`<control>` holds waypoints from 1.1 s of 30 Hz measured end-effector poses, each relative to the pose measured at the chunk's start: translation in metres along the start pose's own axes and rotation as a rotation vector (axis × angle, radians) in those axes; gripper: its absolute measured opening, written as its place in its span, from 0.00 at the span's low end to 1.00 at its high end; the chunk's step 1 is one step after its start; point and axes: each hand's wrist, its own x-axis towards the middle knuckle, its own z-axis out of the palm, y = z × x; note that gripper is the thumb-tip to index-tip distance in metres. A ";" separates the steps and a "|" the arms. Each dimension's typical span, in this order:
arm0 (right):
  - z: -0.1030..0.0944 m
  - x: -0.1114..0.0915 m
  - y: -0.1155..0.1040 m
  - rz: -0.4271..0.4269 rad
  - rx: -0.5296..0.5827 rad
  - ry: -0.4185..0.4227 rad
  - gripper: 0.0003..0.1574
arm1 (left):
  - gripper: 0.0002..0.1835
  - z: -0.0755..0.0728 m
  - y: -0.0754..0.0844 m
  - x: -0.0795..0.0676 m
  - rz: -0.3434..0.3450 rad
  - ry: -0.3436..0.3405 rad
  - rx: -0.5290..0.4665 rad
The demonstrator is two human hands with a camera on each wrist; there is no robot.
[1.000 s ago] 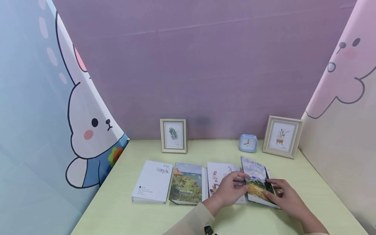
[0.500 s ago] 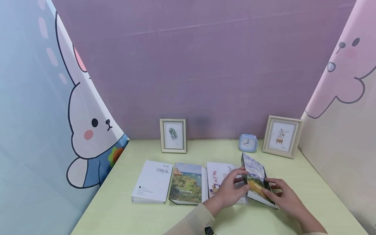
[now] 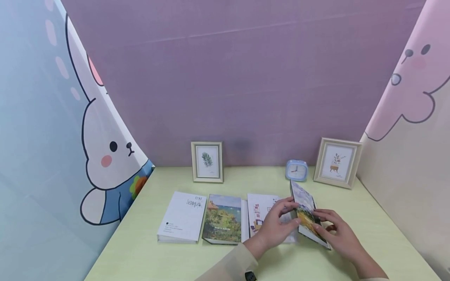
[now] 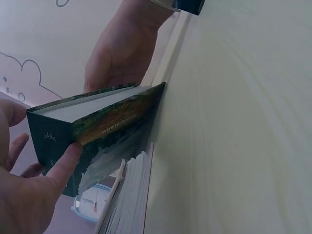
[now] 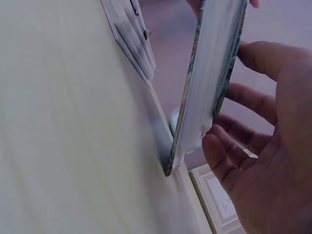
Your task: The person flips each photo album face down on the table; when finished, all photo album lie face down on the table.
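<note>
A photo album (image 3: 306, 210) with a painted landscape cover is tilted, its left, spine side raised and its right edge low by the table. My left hand (image 3: 275, 226) pinches its dark green spine (image 4: 51, 141) side, thumb at the cover's edge. My right hand (image 3: 339, 234) holds the opposite side, thumb on the cover. In the right wrist view, the fingers (image 5: 248, 131) lie along the album's cover and page edges. Just left of it, partly behind my left hand, lies a white album (image 3: 256, 207) with small coloured drawings.
Further left lie a garden-and-sea photo album (image 3: 222, 220) and a white album (image 3: 183, 218) with black writing. Along the back stand a leaf-print frame (image 3: 208, 162), a blue alarm clock (image 3: 297, 170) and a plant-print frame (image 3: 338, 163). A purple backdrop (image 3: 239, 86) rises behind the table.
The landscape album has tilted more steeply, its spine side rising as its right edge shifts slightly left. My right hand has moved a little left and up with it.
</note>
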 end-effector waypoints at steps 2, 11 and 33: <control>0.000 0.000 0.000 -0.010 0.008 0.003 0.23 | 0.23 0.000 0.001 0.000 0.003 -0.007 -0.030; 0.003 -0.002 -0.002 -0.077 0.068 0.012 0.27 | 0.25 0.002 0.004 -0.001 0.017 -0.018 -0.100; 0.004 -0.001 -0.007 -0.169 0.366 -0.024 0.31 | 0.22 0.002 0.009 0.001 0.007 -0.037 -0.241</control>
